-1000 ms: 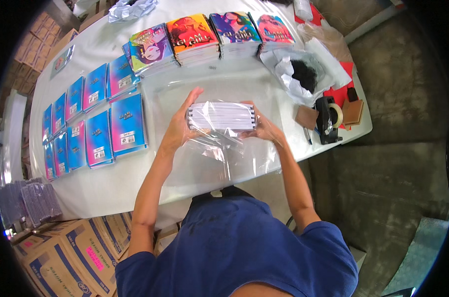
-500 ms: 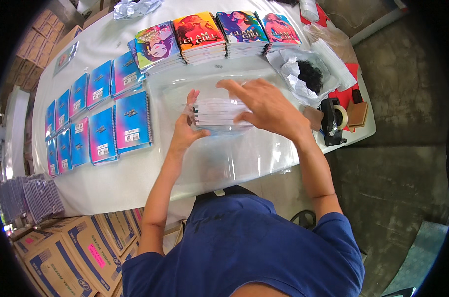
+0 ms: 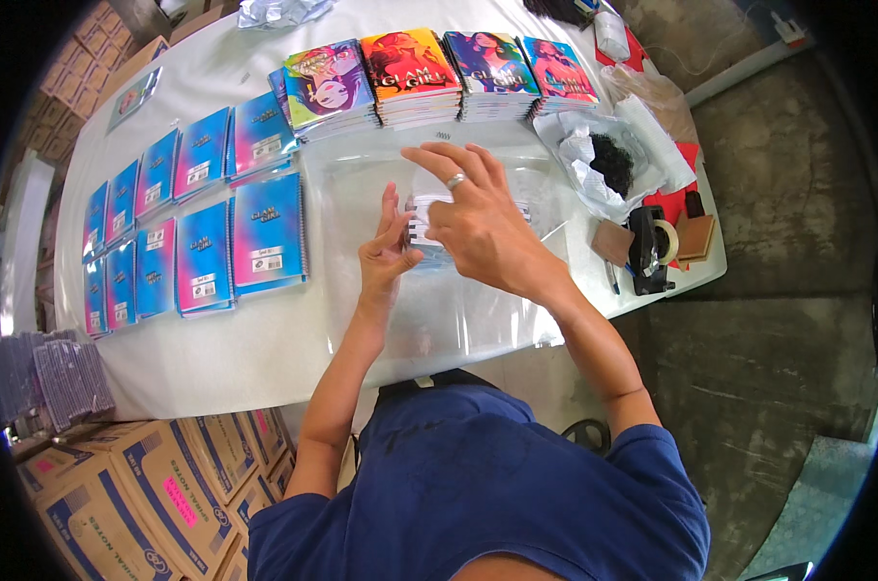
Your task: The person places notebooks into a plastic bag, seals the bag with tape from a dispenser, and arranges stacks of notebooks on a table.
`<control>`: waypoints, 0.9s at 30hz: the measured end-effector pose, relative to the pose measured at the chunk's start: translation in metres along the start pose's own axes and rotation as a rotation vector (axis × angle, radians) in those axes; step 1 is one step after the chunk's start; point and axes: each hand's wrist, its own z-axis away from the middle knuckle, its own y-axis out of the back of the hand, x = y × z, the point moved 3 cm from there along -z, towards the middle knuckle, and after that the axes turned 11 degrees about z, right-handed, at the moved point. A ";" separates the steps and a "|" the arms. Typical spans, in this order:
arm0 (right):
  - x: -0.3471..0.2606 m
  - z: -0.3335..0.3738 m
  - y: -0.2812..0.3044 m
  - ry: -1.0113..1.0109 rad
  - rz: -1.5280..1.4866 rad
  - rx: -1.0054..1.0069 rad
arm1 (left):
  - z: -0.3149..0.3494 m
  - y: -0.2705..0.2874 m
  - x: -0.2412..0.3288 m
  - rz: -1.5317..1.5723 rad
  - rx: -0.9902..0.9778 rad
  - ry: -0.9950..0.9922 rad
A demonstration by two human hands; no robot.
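Observation:
A small stack of spiral notebooks (image 3: 423, 205) stands with its white page edges up and dark binding coils at its left end. Clear plastic film lies around and under it. My left hand (image 3: 389, 250) grips that left end, with the thumb low and the fingers raised on the far side. Over the top of the stack reaches my right hand (image 3: 483, 218), its fingers stretched toward the left and a ring on one of them. It hides most of the stack, and whether it pinches any film does not show.
Clear plastic sheeting (image 3: 362, 320) covers the table in front of me. Blue-pink notebooks (image 3: 270, 228) lie in two rows at left. Stacks of colourful notebooks (image 3: 410, 76) line the back. A tape dispenser (image 3: 652, 257) and crumpled white packaging (image 3: 579, 160) sit at right; cartons (image 3: 120, 494) stand lower left.
My right hand has moved left across the stack and now covers more of it. My left hand stays at the left end of the stack.

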 end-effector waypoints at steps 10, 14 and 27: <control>0.066 0.018 0.020 -0.158 0.068 -0.330 | -0.050 -0.009 0.054 -0.743 -0.509 0.250; 0.083 0.014 0.046 -0.196 -0.203 0.018 | -0.062 -0.023 0.055 -0.809 -0.622 0.345; 0.117 0.155 -0.061 -0.479 -0.817 0.302 | -0.048 -0.016 0.033 -0.682 -0.513 0.170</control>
